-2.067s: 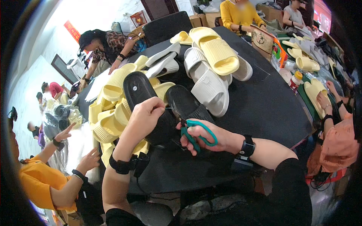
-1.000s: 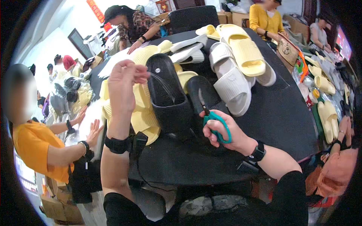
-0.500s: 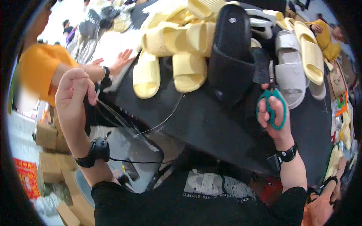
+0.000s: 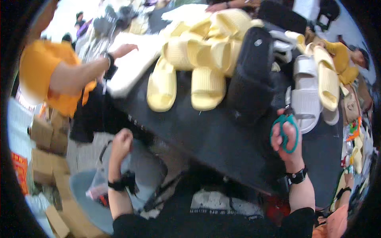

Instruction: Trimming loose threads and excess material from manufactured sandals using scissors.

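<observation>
My right hand [image 4: 293, 139] grips a pair of scissors [image 4: 273, 136] with teal handles, its fingers through the loops and the blades pointing away over the black table [image 4: 222, 139]. Lower left, my left hand [image 4: 122, 139] is closed, away from the table's edge; whatever it may hold cannot be made out. In front of me stand a yellow slide sandal [image 4: 162, 89] and another yellow slide [image 4: 208, 85], with more yellow slides piled behind. A large black slide [image 4: 254, 71] leans beside them. Right of the scissors are grey slides [image 4: 306, 105].
A person in an orange top [image 4: 65, 67] stands at the left, one arm over a white sheet [image 4: 135, 59]. Beyond my left hand is a grey-blue chair [image 4: 85, 190] and cardboard boxes [image 4: 43, 166]. Other people are at the right and far side.
My left hand has dropped down and to the right; the clear strands hanging from it no longer show. My right hand still holds the scissors. The other person's arm has lifted.
</observation>
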Demonstrator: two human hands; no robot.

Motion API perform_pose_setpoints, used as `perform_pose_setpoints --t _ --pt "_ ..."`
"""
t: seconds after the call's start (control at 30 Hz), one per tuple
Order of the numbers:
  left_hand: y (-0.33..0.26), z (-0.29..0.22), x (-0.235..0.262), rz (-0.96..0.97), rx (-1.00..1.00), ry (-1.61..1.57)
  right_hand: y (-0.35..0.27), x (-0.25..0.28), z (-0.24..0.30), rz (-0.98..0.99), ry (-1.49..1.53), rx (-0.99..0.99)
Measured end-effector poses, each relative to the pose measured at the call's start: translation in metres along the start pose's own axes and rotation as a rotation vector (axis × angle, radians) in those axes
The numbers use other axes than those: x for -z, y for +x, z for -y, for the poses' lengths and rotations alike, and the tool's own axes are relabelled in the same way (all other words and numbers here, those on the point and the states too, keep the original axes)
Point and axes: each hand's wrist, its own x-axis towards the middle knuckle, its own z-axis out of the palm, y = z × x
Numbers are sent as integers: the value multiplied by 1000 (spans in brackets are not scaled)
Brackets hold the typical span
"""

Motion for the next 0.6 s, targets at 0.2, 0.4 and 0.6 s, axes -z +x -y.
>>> perform_pose_setpoints --t 0.2,0.4,0.6 --pt "-23 8 -42 181 181 328 -4 16 -2 50 128 -119" --pt "-28 -86 -40 78 -148 321 -12 15 7 99 153 -138" --pt "-21 -186 -59 317 -264 -166 -4 13 5 127 95 -104"
